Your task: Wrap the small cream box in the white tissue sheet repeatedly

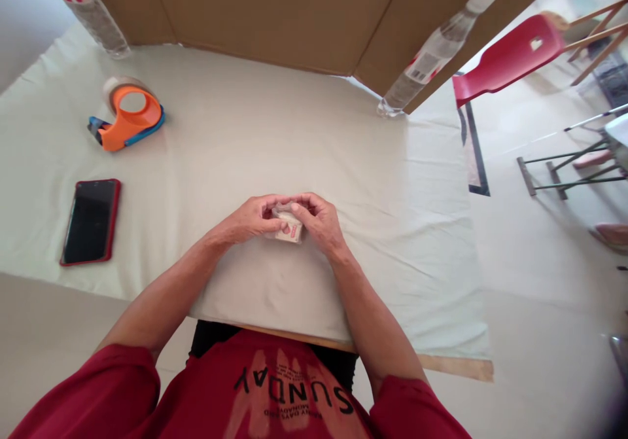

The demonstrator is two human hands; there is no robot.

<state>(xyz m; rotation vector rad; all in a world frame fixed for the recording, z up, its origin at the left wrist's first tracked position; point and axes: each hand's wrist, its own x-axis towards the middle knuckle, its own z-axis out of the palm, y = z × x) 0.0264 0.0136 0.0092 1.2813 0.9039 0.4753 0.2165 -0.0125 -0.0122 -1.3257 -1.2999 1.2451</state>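
Note:
Near the table's front edge, both my hands close round a small pale box [290, 228] with red print. Clear plastic film seems to cover its upper side. My left hand [252, 218] grips it from the left, its thumb lying across the box's front. From the right, my right hand [320, 223] holds it, thumb pressed on the top by the crinkled film. The fingertips of both hands meet behind the box and hide its far side.
A pale cloth [235, 131] covers the table. To the left lie a phone [91, 222] with a red case and an orange tape dispenser [131, 115]. Two bottles [432, 59] stand against a cardboard screen [275, 14] at the back. A red chair [515, 56] stands beyond the right edge.

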